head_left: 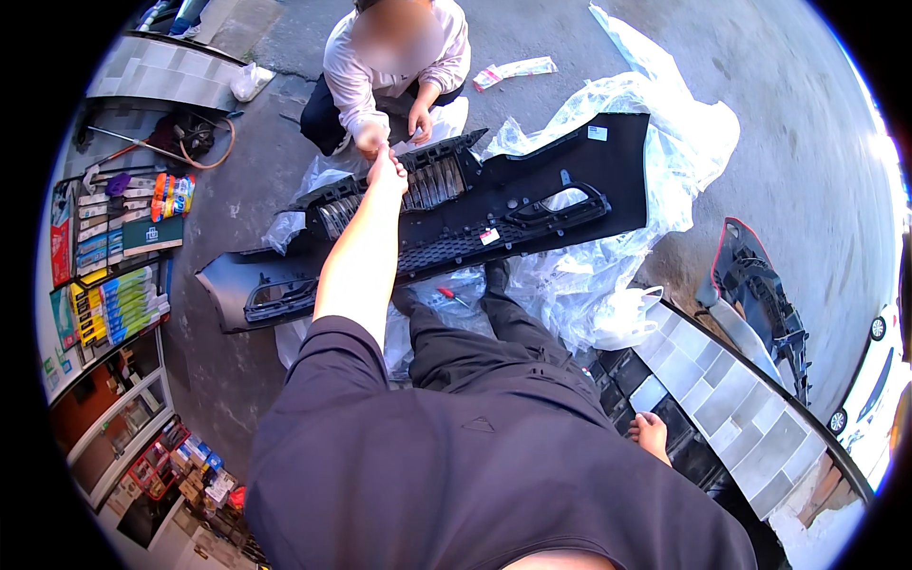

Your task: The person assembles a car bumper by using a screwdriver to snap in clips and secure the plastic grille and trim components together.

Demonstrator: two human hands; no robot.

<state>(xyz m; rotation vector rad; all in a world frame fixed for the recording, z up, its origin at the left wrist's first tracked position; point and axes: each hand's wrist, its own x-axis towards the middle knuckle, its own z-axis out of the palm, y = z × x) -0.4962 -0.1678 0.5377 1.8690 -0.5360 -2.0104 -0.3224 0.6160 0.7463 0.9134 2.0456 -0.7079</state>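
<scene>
My left hand (387, 171) is stretched far forward over a black car bumper (579, 161), its fingers closed. It meets a crouching person's hand (369, 142); whatever lies between the two hands is too small to make out. That person's other hand (420, 123) hangs near the bumper's far edge. The bumper lies with its inner side up, and a grille with shiny slats (437, 182) sits along its far side. Low at my right side, my right hand (651, 434) hangs with curled fingers and nothing visible in it. Between my feet lies a red-handled screwdriver (448, 294).
Clear plastic wrapping (698, 142) spreads under and around the bumper. Another dark car part with a red edge (760, 294) lies to the right, beyond a tiled ledge (727, 380). Shelves of packaged goods (119, 304) line the left. A white car (869, 380) stands far right.
</scene>
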